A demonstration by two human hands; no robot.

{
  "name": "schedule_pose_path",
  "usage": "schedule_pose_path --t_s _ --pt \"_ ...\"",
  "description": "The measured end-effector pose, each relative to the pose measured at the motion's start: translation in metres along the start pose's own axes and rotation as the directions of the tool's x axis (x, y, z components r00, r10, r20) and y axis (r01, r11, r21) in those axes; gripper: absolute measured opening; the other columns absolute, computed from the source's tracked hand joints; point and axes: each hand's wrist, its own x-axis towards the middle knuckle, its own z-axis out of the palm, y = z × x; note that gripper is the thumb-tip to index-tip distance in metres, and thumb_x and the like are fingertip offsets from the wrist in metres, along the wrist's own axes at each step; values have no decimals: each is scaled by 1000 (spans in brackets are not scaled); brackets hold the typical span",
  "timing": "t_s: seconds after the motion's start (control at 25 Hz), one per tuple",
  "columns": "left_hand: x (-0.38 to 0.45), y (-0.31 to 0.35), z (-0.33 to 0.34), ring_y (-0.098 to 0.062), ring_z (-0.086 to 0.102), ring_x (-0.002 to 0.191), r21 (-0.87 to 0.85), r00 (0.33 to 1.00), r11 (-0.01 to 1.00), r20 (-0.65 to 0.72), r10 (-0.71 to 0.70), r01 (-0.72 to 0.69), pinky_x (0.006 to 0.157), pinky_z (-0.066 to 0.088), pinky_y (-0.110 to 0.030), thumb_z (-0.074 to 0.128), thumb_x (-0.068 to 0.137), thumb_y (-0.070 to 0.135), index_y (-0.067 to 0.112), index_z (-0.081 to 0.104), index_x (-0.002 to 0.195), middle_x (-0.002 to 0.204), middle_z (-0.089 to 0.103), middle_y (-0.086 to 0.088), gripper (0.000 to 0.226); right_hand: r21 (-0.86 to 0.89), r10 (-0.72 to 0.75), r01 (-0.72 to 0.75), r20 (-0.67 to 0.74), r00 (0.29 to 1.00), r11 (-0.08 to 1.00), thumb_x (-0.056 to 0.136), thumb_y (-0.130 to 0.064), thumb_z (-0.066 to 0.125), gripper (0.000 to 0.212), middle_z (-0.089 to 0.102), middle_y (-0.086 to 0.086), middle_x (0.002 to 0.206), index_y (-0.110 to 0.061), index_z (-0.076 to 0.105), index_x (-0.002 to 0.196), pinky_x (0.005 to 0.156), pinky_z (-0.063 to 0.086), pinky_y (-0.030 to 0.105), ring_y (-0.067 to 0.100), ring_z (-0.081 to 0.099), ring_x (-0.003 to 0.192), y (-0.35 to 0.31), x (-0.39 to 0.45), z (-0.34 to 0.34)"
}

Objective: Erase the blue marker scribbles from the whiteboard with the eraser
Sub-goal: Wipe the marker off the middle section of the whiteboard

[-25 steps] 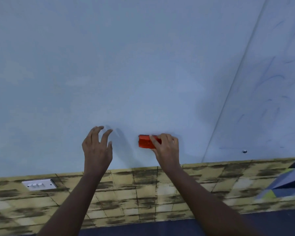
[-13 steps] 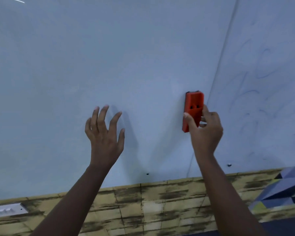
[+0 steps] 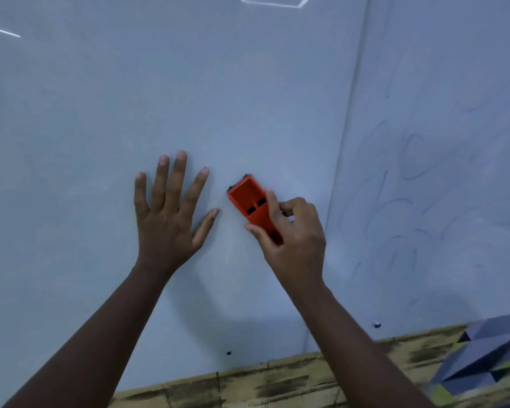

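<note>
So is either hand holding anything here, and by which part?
The right hand grips the orange eraser by its lower end, thumb on one long side and fingers on the other. The left hand holds nothing, spread open against the whiteboard.

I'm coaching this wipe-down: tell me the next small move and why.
Probably slide the eraser rightward across the seam. The right hand grips it on a panel that looks clean, while faint blue scribbles remain on the right panel. The left hand lies flat on the whiteboard, bracing.
</note>
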Motion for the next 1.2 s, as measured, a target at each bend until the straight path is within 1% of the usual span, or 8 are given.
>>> schedule_pose_path --t_s 0.16,0.36,0.48,0.64,0.76,0.88,1.08,1.2 --pt "-8 -4 9 -34 9 164 27 999 999 -8 41 -40 130 11 -62 54 107 50 17 29 168 174 20 -18 73 -28 106 -109 -95 990 994 87 -52 77 61 59 4 98 -20 67 138 66 51 35 21 56 84 14 29 -11" --pt "-12 -3 11 -33 10 164 -9 998 999 -49 42 -43 129 14 -61 53 108 48 17 30 167 173 21 -17 71 204 413 -373 -213 886 905 87 -40 80 63 47 2 96 -14 63 142 76 54 39 21 53 87 -2 51 -6" --pt "-13 -1 10 -34 16 162 -8 998 999 -58 30 -31 130 12 -60 52 109 48 17 31 167 173 23 -16 69 22 209 -208 -107 972 978 90 -42 76 63 53 8 99 -11 61 143 76 49 32 23 53 88 -33 8 12" --pt "-13 -3 8 -34 19 162 -43 998 998 -49 42 -44 131 10 -57 51 110 48 18 30 167 174 23 -15 68 -221 -19 37 83 996 975 95 -44 71 61 61 13 102 -7 60 141 68 54 43 28 58 85 -9 -42 10" --pt "-14 -3 7 -33 19 162 -59 998 997 -51 44 -47 132 7 -57 49 110 48 18 28 168 174 21 -14 68 -238 304 -285 44 952 928 94 -36 75 60 58 12 104 -9 57 145 71 52 38 28 58 90 34 -50 -13" --pt "-18 -3 5 -33 16 163 -94 998 994 -48 49 -53 132 6 -57 47 111 47 18 25 169 175 18 -14 68 -154 651 -635 89 754 757 92 -40 75 63 58 10 101 -14 56 146 75 51 37 32 63 94 59 -78 -43" --pt "-41 -5 4 -33 21 162 -84 998 994 -3 63 -63 131 11 -56 51 111 43 16 30 167 175 23 -14 66 -5 722 -723 24 691 691 89 -49 76 65 60 6 101 -21 58 145 85 58 43 22 65 94 74 -71 -84" --pt "-29 -2 -5 -29 46 142 -111 999 994 -53 -13 7 116 30 -52 55 108 39 17 57 152 159 51 -10 49 89 697 -695 23 717 713 86 -47 80 68 62 1 101 -23 59 145 87 59 44 14 64 92 80 -40 -89"
